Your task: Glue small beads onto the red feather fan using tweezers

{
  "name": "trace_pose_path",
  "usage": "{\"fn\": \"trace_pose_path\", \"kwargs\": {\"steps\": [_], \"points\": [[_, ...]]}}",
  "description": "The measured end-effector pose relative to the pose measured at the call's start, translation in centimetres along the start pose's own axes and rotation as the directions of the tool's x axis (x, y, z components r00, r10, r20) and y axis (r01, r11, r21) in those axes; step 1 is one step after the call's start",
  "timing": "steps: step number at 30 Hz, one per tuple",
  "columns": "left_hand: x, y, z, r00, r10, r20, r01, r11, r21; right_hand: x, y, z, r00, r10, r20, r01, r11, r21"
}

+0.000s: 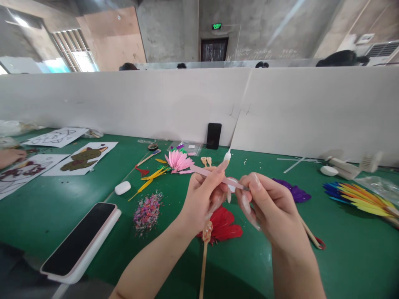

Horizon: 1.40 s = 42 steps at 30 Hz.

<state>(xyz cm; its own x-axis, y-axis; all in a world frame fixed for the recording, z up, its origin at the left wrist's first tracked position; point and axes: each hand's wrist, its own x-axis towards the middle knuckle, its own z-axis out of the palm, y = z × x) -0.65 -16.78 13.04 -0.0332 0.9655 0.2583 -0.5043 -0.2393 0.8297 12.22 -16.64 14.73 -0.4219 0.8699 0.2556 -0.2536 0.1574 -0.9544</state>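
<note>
Pink strip (230, 181) is pinched in both hands (202, 197) (272, 203) — green table (90, 187) below, white partition (131, 101) beyond.

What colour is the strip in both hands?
The strip is pale pink; see the head view.

Left hand (201, 195) and right hand (271, 199) hold a strip (231, 181); red feathers (225, 226) lie at its six o'clock, pink feathers (178, 161) at ten, purple feathers (297, 193) at three.
</note>
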Motion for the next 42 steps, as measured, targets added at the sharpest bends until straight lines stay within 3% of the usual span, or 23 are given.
{"fn": "trace_pose_path", "kwargs": {"steps": [11,15,18,20,21,23,25,26,27,36,42], "points": [[-0.2,0.1,0.2,0.994,-0.088,0.059,0.092,0.992,-0.086,-0.1,0.1,0.0,0.998,0.006,0.057,-0.010,0.997,0.076],[-0.4,0.1,0.2,0.999,-0.009,0.033,0.009,1.000,-0.016,-0.1,-0.1,0.0,0.999,-0.018,0.039,0.017,0.999,0.036],[-0.9,0.6,0.3,0.989,0.146,0.008,-0.145,0.976,0.164,-0.1,-0.1,-0.1,1.000,-0.021,-0.013,0.021,1.000,0.008],[-1.2,1.1,0.3,0.940,0.336,0.067,-0.338,0.877,0.341,-0.2,0.0,-0.2,0.999,-0.034,-0.039,0.033,0.999,-0.011],[-1.3,1.3,0.3,0.879,0.457,0.136,-0.467,0.767,0.439,-0.2,0.0,-0.3,0.998,-0.041,-0.046,0.040,0.999,-0.017],[-1.4,1.7,0.2,0.678,0.653,0.338,-0.694,0.416,0.587,-0.2,-0.1,-0.3,0.997,-0.052,-0.055,0.051,0.998,-0.022],[-1.4,1.8,0.1,0.483,0.718,0.502,-0.780,0.092,0.619,-0.2,-0.2,-0.3,0.996,-0.062,-0.064,0.060,0.998,-0.032],[-1.3,1.8,0.0,0.428,0.724,0.540,-0.786,0.004,0.618,-0.2,-0.3,-0.3,0.995,-0.069,-0.069,0.066,0.997,-0.043],[-1.3,1.7,0.0,0.402,0.726,0.558,-0.785,-0.041,0.618,-0.2,-0.4,-0.3,0.995,-0.075,-0.073,0.071,0.996,-0.058],[-1.2,1.9,-0.4,0.379,0.687,0.619,-0.782,-0.120,0.611,-0.3,-0.4,-0.5,0.993,-0.084,-0.082,0.074,0.991,-0.114],[-0.9,1.9,-0.5,0.365,0.691,0.624,-0.799,-0.112,0.591,-0.4,-0.5,-0.5,0.994,-0.063,-0.091,0.051,0.990,-0.128]]}}
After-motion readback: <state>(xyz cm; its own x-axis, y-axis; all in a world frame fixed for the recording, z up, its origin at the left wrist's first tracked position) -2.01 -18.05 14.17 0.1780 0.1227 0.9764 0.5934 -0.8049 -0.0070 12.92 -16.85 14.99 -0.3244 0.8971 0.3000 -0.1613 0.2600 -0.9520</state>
